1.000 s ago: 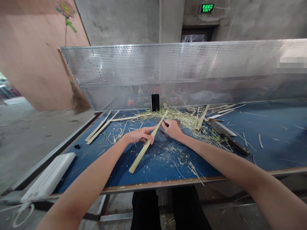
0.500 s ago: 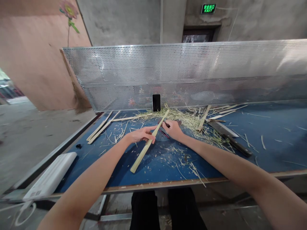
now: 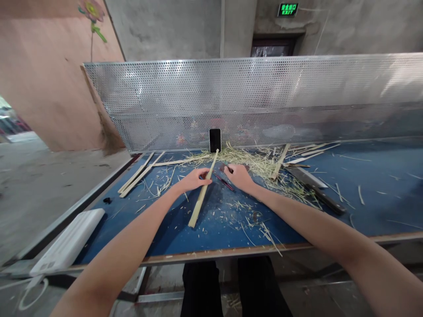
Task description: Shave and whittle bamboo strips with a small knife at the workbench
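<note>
My left hand (image 3: 195,179) pinches a long pale bamboo strip (image 3: 198,206) around its middle. The strip slants over the table, its wide end toward me and its narrow end pointing at the phone. Just to the right, my right hand (image 3: 238,176) is closed round a small dark-handled tool (image 3: 230,170); the fingers cover most of it, so its kind is unclear. A gap separates that tool from the strip. Between the hands, a thin dark red pen-like stick (image 3: 224,181) lies on the blue tabletop (image 3: 172,235).
A phone (image 3: 215,140) leans against the perforated metal screen (image 3: 185,101). Bamboo shavings (image 3: 254,160) are heaped behind my hands. To the right lies a large knife (image 3: 325,198); more strips (image 3: 142,176) are at left, near a white power strip (image 3: 71,240).
The bamboo strip has swung to a steeper angle, its narrow end moving left and its near end right and away from me. My left forefinger has drawn back. The right hand has barely moved.
</note>
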`<state>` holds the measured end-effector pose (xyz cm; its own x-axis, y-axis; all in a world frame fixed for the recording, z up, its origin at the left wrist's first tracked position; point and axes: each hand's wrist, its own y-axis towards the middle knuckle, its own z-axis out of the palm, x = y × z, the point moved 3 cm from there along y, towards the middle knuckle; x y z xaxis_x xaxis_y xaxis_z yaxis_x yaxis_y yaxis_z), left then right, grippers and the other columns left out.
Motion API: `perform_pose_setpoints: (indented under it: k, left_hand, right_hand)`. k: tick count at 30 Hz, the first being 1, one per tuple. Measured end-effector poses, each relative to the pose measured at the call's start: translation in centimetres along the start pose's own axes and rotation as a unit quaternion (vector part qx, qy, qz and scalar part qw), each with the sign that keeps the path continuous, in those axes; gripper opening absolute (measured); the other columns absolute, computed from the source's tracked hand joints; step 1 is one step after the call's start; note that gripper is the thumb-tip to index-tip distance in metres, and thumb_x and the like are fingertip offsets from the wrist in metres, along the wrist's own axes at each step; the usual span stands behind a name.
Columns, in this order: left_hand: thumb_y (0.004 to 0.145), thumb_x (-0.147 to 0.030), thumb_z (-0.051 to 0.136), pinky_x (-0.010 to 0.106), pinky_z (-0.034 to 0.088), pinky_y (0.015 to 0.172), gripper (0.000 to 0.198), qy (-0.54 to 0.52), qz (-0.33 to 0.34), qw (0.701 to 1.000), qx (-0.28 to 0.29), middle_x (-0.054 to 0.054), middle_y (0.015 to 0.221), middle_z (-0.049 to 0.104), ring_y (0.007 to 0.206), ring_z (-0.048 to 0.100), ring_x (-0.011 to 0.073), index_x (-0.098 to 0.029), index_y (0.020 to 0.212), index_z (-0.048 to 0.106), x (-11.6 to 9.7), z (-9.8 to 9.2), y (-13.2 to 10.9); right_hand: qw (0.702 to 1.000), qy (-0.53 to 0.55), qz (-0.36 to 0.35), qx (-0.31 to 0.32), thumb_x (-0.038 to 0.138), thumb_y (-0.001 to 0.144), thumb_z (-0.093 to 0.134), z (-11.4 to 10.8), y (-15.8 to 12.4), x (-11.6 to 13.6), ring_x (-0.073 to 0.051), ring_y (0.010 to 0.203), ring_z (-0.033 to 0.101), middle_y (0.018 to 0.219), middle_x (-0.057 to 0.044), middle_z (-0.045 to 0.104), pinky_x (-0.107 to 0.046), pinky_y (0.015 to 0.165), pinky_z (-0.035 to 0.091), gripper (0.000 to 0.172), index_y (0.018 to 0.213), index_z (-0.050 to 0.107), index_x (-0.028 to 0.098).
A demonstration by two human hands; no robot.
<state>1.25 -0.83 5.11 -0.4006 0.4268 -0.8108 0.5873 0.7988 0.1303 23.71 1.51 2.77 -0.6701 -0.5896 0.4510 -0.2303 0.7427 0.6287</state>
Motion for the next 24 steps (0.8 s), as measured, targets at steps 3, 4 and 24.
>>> perform_pose_setpoints:
  k: [3, 4, 24]
  left_hand:
    - [0.088, -0.038, 0.065, 0.042, 0.046, 0.093, 0.027, 0.191, 0.016, 0.981, -0.043, 0.01, 0.101, 0.066, 0.095, 0.058, 0.0261, -0.019, 0.106, 0.071, 1.0, -0.4, 0.1]
    - [0.089, -0.041, 0.063, 0.044, 0.045, 0.098, 0.03, 0.235, 0.018, 0.971, -0.05, 0.011, 0.105, 0.064, 0.101, 0.057, 0.0285, -0.019, 0.107, 0.071, 1.5, -0.5, 0.1]
    - [0.088, -0.01, 0.05, 0.054, 0.042, 0.105, 0.046, 0.387, -0.101, 0.898, -0.18, 0.016, 0.126, 0.064, 0.125, 0.05, 0.0375, -0.021, 0.123, 0.078, 4.6, -2.6, 0.2]
  right_hand:
    - [1.0, -0.01, 0.008, -0.003, 0.036, 0.1, 0.048, 0.0, 0.1, -0.5, -0.015, 0.054, 0.038, 0.054, 0.001, 0.042, -0.033, 0.057, 0.023, 0.043, 0.063, 0.029, 0.024]
    - [1.0, -0.013, 0.01, -0.004, 0.036, 0.1, 0.048, -0.1, 0.1, -0.6, -0.015, 0.054, 0.038, 0.054, 0.001, 0.042, -0.033, 0.057, 0.023, 0.043, 0.063, 0.028, 0.024]
    - [0.998, 0.025, 0.002, 0.053, 0.035, 0.101, 0.047, 0.1, -0.1, -0.2, -0.015, 0.053, 0.038, 0.055, 0.001, 0.043, -0.032, 0.058, 0.026, 0.041, 0.065, 0.031, 0.024]
